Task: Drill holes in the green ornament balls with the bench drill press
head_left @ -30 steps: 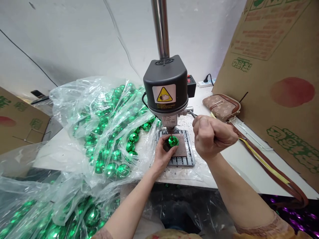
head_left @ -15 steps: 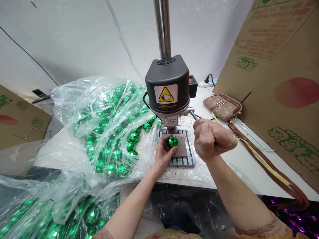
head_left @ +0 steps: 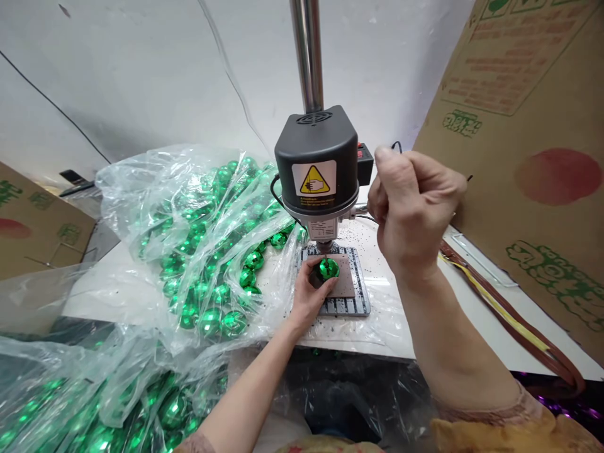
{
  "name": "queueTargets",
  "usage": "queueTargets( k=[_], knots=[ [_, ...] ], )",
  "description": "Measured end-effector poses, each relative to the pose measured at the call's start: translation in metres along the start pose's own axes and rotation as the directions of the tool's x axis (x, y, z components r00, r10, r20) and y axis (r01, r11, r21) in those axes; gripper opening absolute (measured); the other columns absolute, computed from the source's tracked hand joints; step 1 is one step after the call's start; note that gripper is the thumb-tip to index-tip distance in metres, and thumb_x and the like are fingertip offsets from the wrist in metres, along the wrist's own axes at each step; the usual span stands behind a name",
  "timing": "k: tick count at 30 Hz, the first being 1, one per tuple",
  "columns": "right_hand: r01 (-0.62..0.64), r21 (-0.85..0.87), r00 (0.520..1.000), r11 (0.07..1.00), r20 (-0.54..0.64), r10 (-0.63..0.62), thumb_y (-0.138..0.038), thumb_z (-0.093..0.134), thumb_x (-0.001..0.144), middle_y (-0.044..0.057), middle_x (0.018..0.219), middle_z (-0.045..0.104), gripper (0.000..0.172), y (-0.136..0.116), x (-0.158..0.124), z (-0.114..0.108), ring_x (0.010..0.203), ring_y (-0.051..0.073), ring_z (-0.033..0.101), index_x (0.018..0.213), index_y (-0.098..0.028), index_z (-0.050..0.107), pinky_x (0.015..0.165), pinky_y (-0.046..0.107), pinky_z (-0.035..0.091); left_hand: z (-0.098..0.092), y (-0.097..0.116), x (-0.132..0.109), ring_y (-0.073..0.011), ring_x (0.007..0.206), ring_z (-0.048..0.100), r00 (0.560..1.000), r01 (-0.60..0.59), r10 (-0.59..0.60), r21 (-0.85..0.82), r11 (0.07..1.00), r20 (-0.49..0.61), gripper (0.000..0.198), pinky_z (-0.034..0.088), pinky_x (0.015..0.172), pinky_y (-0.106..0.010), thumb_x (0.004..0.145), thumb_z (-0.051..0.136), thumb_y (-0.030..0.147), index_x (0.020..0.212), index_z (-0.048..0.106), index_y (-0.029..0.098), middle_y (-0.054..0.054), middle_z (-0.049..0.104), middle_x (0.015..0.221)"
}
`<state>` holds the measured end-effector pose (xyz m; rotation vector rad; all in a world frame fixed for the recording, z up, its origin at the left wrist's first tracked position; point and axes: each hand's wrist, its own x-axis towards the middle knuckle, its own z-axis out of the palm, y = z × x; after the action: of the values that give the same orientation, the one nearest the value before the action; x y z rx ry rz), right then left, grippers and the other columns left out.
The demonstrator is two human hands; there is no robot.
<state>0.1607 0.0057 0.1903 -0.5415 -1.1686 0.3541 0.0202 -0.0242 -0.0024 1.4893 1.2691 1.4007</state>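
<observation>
My left hand [head_left: 309,290] grips a shiny green faceted ball [head_left: 329,269] between thumb and fingers. The ball rests on a flat brownish board [head_left: 348,284] on the slotted metal base [head_left: 362,304] of a black bench drill press [head_left: 316,141]. Just above the ball is the drill's chuck [head_left: 324,246]; whether the bit touches it I cannot tell. To the right of the drill head, my right hand [head_left: 418,204] is closed in a fist around the feed lever. The fist hides most of that lever; only its hub [head_left: 360,211] shows.
Clear plastic bags [head_left: 155,165] of green balls [head_left: 210,321] cover the left side. Cardboard boxes [head_left: 523,207] stand right and left [head_left: 42,226]. A brown strap [head_left: 509,321] lies on the white table [head_left: 401,340] at right. Dark crumbs lie around the base. A steel column [head_left: 309,56] rises behind.
My right fist has swung upward with the lever, now covering the purse behind it. The left hand and the green ball stay where they were.
</observation>
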Motion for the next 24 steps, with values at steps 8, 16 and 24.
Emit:
queueTargets(
  k=[8,16,24],
  knots=[
    [0.068,-0.055,0.997,0.996,0.042,-0.066,-0.051,0.052,0.093,-0.003,0.050,0.031,0.049,0.009,0.006,0.002,0.043,0.006,0.034,0.057,-0.021,0.038,0.040,0.026,0.028,-0.003,-0.009,-0.013,-0.0232,0.109,0.060,0.956,-0.191,0.225,0.184,0.964,-0.190,0.048,0.050,0.097,-0.042,0.074,0.080,0.025,0.113,0.054,0.021,-0.008,0.059,0.113],
    [-0.003,0.021,1.000,1.000,0.000,0.003,-0.050,0.063,0.088,-0.003,0.048,0.031,0.052,0.007,0.006,0.002,0.041,0.007,0.029,0.051,-0.022,0.039,0.039,0.028,0.026,-0.010,-0.006,-0.028,-0.0235,0.109,0.060,0.805,-0.473,0.575,0.426,0.772,-0.148,0.047,0.052,0.093,-0.044,0.077,0.078,0.019,0.114,0.049,0.021,-0.011,0.058,0.115],
    [-0.031,0.039,0.999,0.999,-0.021,0.032,-0.053,0.063,0.086,-0.003,0.047,0.030,0.055,0.004,0.006,0.004,0.040,0.006,0.026,0.049,-0.021,0.038,0.039,0.028,0.024,-0.012,0.005,-0.051,-0.0235,0.109,0.061,0.811,-0.461,0.574,0.481,0.746,-0.113,0.045,0.054,0.090,-0.042,0.079,0.079,0.023,0.113,0.050,0.021,-0.010,0.058,0.114]
  ],
)
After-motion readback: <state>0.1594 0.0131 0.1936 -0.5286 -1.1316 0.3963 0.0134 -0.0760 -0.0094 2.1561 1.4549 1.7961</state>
